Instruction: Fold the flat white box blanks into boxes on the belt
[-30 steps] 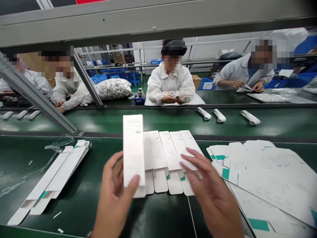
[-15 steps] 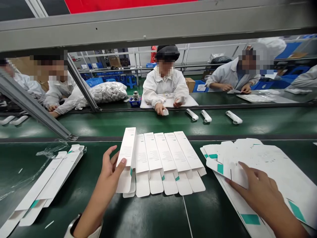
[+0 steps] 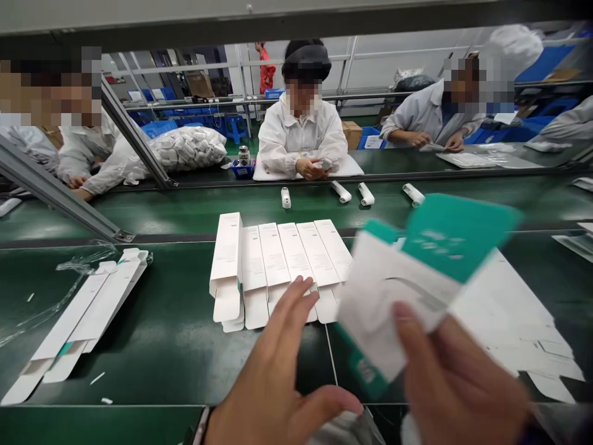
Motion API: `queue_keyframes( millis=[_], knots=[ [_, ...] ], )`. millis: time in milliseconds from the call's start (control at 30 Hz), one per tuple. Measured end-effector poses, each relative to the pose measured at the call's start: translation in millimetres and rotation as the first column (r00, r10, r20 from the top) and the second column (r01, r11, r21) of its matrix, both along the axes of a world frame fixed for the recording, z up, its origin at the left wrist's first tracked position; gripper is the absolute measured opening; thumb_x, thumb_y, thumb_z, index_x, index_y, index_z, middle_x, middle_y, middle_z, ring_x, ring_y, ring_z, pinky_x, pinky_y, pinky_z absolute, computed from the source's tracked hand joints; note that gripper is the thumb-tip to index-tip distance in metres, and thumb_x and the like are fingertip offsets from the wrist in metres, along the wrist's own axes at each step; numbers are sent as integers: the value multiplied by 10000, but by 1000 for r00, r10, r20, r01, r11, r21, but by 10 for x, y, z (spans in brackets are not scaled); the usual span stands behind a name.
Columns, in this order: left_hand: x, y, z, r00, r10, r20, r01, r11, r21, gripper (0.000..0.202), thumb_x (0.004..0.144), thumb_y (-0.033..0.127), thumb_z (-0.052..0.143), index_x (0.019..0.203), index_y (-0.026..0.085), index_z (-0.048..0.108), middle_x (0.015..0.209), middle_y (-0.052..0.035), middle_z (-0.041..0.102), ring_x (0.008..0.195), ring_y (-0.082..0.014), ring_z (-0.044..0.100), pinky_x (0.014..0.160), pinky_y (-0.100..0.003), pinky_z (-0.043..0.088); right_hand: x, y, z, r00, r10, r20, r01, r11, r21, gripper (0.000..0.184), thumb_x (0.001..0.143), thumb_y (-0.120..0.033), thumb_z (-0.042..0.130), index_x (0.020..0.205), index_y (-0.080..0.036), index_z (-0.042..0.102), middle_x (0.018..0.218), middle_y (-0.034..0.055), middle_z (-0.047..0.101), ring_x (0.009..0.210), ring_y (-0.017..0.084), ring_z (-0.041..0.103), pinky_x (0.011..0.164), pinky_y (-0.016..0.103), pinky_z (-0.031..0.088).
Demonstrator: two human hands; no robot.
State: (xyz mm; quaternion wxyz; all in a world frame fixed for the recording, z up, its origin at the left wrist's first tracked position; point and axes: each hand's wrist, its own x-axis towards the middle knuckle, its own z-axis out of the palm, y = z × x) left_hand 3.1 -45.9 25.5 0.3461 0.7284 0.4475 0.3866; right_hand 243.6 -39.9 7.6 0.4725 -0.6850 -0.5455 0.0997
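the left hand (image 3: 273,371) reaches up from the bottom edge, its back in view, fingers stretched forward and slightly to the right, thumb splayed out sideways in a loose, ungripped pose. its wrist shows low down, left of centre. the right hand (image 3: 458,364), blurred, comes in from the lower right in a pinch, thumb on top and angled up and leftward, the other fingers mostly hidden. the two hands are apart.
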Motion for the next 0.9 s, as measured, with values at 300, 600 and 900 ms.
queue_keyframes(
  millis=[300, 600, 900],
  knots=[
    [20, -92, -151, 806, 304, 508, -33, 880, -474, 491, 1119, 509, 678, 1563, 303, 652, 1555, -115, 732, 1477, -322, 673, 1234, -400, 576, -469, 143, 204, 778, 421, -467, -448, 892, 58, 792, 942, -491, 935, 1648, -487, 575, 1683, 32, 614, 1394, 332, 656, 1119, 459, 627],
    [-64, -138, -75, 999, 40, -35, -52, 797, -602, 1341, 788, 833, 860, 1809, 301, 173, 1885, -203, 243, 1691, -589, 278, 1348, -781, 347, -675, 171, 68, 95, 520, -849, -686, 652, 322, 305, 1029, -455, 833, 1302, -329, 785, 1308, 56, 764, 1304, 282, 708, 1174, 445, 596],
    [-115, -76, -5, 994, -19, -111, -48, 820, -570, 1202, 748, 540, 1016, 1752, 415, 368, 1841, -113, 402, 1666, -469, 440, 1277, -631, 542, -662, 204, -83, -5, 552, -834, -730, 568, 380, 1011, 599, -501, 1151, 1478, -365, 672, 1444, 105, 641, 1319, 346, 666, 1127, 510, 625]
  ],
)
